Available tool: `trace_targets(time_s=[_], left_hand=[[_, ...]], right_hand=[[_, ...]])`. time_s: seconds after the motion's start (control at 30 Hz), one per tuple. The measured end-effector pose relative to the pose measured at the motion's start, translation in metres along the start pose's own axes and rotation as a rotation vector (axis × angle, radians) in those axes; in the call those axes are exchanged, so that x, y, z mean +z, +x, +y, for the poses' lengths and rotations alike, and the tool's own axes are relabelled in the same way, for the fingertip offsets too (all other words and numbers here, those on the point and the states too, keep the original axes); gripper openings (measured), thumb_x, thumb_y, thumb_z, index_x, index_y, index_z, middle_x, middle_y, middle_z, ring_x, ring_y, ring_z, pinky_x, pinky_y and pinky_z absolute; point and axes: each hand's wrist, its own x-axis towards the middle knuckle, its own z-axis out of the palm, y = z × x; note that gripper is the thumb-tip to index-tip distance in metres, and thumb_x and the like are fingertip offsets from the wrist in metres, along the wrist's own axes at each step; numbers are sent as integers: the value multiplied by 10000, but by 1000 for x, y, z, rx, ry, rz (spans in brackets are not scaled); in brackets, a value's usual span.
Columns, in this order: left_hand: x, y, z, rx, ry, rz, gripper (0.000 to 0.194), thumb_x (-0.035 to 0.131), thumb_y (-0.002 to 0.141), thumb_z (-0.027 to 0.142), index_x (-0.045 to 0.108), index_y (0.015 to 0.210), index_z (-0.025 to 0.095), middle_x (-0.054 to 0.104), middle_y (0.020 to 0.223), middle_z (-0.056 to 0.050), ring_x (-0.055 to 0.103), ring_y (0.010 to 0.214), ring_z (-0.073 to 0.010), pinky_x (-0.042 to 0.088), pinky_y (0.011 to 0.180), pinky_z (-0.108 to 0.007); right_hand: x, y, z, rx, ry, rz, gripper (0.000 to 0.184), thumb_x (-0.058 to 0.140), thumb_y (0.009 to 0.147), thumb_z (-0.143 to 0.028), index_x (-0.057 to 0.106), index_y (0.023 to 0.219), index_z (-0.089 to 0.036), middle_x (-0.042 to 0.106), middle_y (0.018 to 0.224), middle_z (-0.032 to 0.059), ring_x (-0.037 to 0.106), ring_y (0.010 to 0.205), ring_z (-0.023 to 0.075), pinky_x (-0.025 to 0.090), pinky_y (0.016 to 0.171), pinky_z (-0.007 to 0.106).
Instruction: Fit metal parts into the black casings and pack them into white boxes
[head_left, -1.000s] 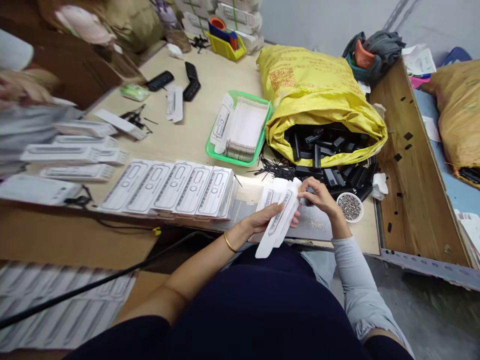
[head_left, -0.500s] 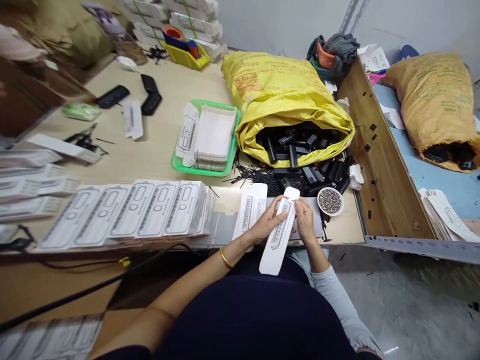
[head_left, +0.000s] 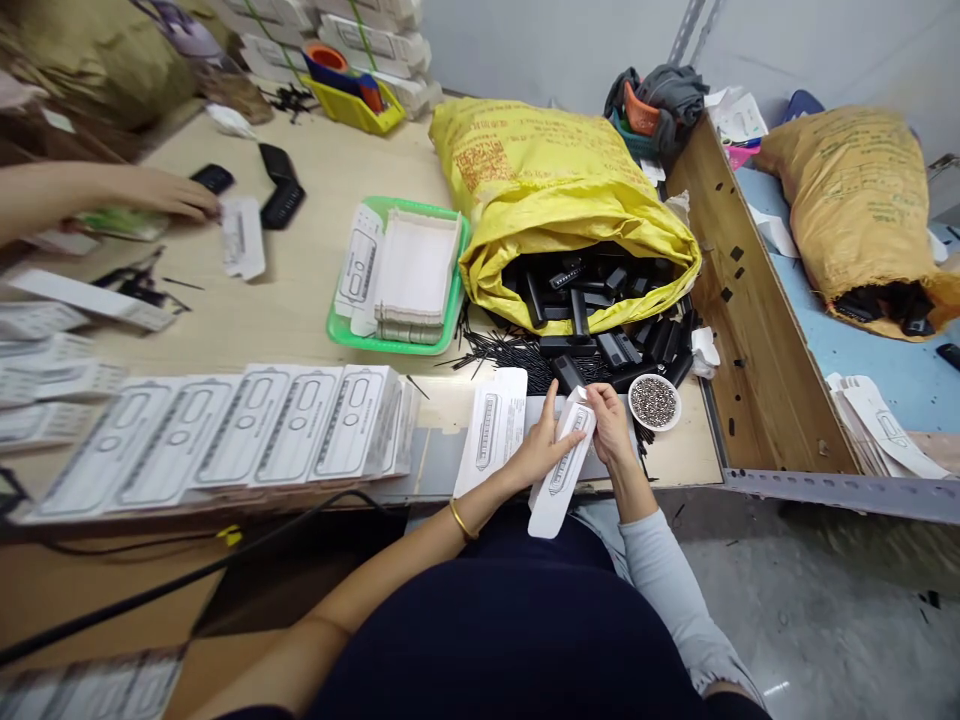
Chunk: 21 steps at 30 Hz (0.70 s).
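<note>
Both hands hold one narrow white printed cardboard box (head_left: pixel 564 478), tilted over my lap at the table's front edge. My left hand (head_left: pixel 541 446) grips its left side, with the index finger pointing up and the thumb lying across the print. At the box's far end, the fingers of my right hand (head_left: pixel 611 420) pinch the top flap, which is folded in. Flat on the table to the left lies another printed white carton (head_left: pixel 491 425). Just beyond my hands are black plastic cases (head_left: pixel 568 372), and a white bowl of small metal screws (head_left: pixel 655 403) stands to the right.
A yellow sack (head_left: pixel 570 190) of black cases lies open behind thin black sticks. The green tray (head_left: pixel 349 338) holds flat cartons. Boxes (head_left: pixel 292 425) stand in a row at left. Another person's hand (head_left: pixel 161 190) reaches in. A wooden partition (head_left: pixel 757 330) borders the right.
The box's far flap, upright before, is now folded in. My left index finger has lifted. Another person's hand has come in at the far left, and the view has shifted slightly.
</note>
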Motion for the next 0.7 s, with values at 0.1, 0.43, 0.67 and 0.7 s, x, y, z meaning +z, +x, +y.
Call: trace_targets(time_s=[0.1, 0.43, 0.67, 0.7], left_hand=[[-3, 2, 4, -39, -19, -27, 973, 581, 842, 456, -72, 1500, 159, 626, 757, -15, 584, 660, -159, 457, 671, -299], [-1, 0, 15, 15, 169, -118, 886, 530, 857, 476, 30, 1510, 146, 539, 637, 31, 497, 568, -141, 399, 636, -267], [-9, 0, 15, 60, 204, -88, 889, 519, 867, 461, -14, 1508, 150, 482, 609, 58, 450, 556, -128, 343, 605, -235], [-10, 1, 15, 58, 203, -93, 894, 518, 869, 460, -23, 1507, 146, 454, 589, 69, 424, 542, -119, 327, 592, -228]], right_hand=[[2, -4, 5, -37, 9, 55, 275, 617, 787, -450, 563, 767, -181, 566, 721, -25, 514, 631, 104, 428, 610, 222], [-14, -15, 8, -20, 56, 128, 277, 652, 760, -446, 594, 847, -190, 607, 780, -13, 553, 666, 112, 466, 646, 240], [-3, -22, 5, -24, 36, 91, 298, 602, 792, -483, 630, 792, -186, 636, 782, 6, 564, 665, 125, 465, 626, 248], [-2, -26, 8, -50, 30, 106, 310, 581, 806, -492, 637, 808, -186, 644, 814, 15, 572, 693, 131, 470, 643, 252]])
